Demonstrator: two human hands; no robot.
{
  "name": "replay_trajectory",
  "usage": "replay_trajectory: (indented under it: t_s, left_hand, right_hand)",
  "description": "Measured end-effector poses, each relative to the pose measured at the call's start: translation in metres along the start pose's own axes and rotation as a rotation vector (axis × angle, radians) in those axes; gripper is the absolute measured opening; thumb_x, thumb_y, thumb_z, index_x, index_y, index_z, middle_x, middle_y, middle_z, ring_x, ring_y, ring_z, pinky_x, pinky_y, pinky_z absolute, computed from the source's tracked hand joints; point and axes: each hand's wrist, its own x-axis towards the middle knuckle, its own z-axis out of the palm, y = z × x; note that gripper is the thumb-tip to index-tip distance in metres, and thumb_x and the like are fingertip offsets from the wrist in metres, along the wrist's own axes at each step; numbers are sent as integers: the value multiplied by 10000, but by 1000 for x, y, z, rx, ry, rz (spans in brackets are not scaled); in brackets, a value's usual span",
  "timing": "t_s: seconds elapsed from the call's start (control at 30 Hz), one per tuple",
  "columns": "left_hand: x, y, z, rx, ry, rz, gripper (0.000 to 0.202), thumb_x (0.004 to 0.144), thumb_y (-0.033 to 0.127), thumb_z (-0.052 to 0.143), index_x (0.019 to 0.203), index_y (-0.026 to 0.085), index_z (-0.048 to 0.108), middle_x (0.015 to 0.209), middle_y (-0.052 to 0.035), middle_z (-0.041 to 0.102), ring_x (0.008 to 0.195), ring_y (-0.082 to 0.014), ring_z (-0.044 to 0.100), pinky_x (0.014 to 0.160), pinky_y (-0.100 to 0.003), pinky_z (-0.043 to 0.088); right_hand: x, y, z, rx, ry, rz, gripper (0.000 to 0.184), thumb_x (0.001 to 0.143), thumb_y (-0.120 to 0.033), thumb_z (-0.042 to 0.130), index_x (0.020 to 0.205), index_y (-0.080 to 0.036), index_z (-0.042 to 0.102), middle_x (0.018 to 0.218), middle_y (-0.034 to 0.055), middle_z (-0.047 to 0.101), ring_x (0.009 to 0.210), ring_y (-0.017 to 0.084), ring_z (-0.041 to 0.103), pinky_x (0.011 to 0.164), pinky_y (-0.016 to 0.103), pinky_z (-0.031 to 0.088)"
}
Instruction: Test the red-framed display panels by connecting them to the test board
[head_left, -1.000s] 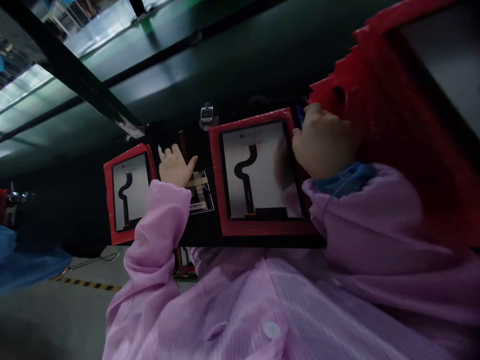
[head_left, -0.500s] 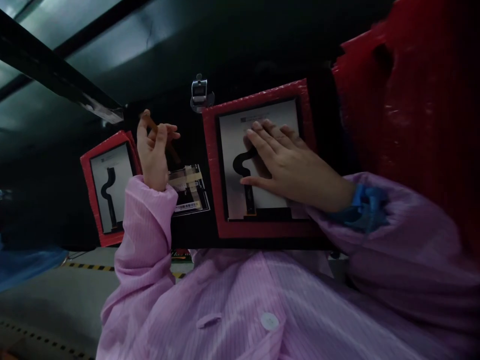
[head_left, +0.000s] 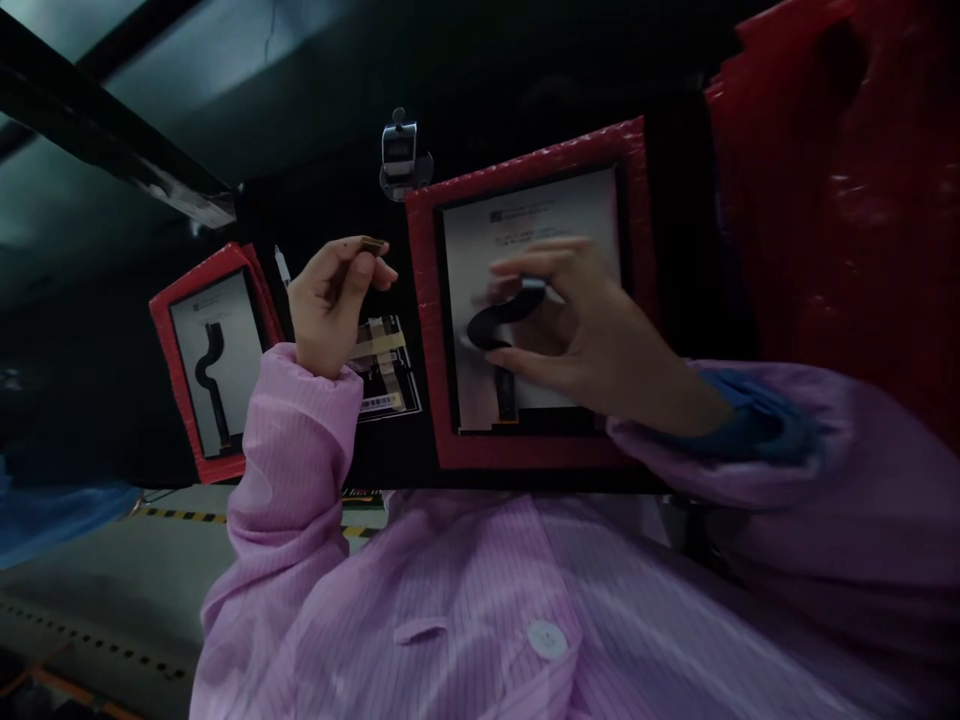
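Observation:
My left hand [head_left: 330,300] is raised above the dark bench, its fingers pinched on a small brown flat part [head_left: 370,245]. My right hand [head_left: 570,320] hovers over the large red-framed fixture [head_left: 525,455]. Its fingers are curled around the upper end of a black S-shaped flex cable [head_left: 495,330], which lies on the fixture's white plate. A second, smaller red-framed fixture [head_left: 169,345] with the same black cable shape stands to the left, beside my left sleeve.
A hand tally counter [head_left: 400,155] sits behind the large fixture. A taped label card [head_left: 386,365] lies between the two fixtures. A big red tray [head_left: 832,200] fills the right side. A dark bar [head_left: 112,150] crosses the upper left; grey floor with hazard stripes lies below.
My right hand went from the fixture's upper right corner to lying flat on the plate, and now pinches the cable's top end. My left hand lifted from the bench holding the brown part.

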Motion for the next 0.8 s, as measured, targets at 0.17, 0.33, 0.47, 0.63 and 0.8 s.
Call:
replay_trajectory:
  t_s: [0.17,0.33,0.47,0.63,0.8]
  left_hand:
    - [-8,11,0,274,-184,12,403,1018,582,498,926,254,713,882,-41,708,861,-195,681,838,-399,575]
    - [-11,17,2,439,-323,73,441,1055,535,380,850,256,654,917,-58,685,963,-232,632,927,-444,527]
    - [-11,20,5,503,-433,107,387,1062,419,386,802,243,613,821,-32,662,925,-230,606,971,-462,464]
    - [-12,22,8,537,-537,134,292,1036,316,426,828,225,610,790,-5,651,901,-219,601,991,-462,403]
    - [-13,21,10,566,-594,133,257,1010,281,457,795,226,587,762,-3,641,918,-234,595,994,-475,371]
  right_hand:
    - [4,-13,5,390,5,150,982,868,-367,622,1561,-510,-58,1715,26,0,1392,254,529,1034,465,581]
    - [2,-9,18,402,-22,68,611,1023,-467,382,1578,-416,130,1680,43,263,1397,236,533,1105,487,527]
    - [1,0,24,422,-62,75,537,1063,-531,154,1198,-279,609,1449,56,567,1338,238,556,1107,459,504]
    - [10,-4,17,176,-66,-69,340,1019,-475,422,845,-224,573,1270,68,645,1221,254,566,1137,493,421]
    - [15,-8,14,-50,-91,-120,225,969,-373,473,808,-222,516,1224,70,649,1187,269,554,1089,522,423]
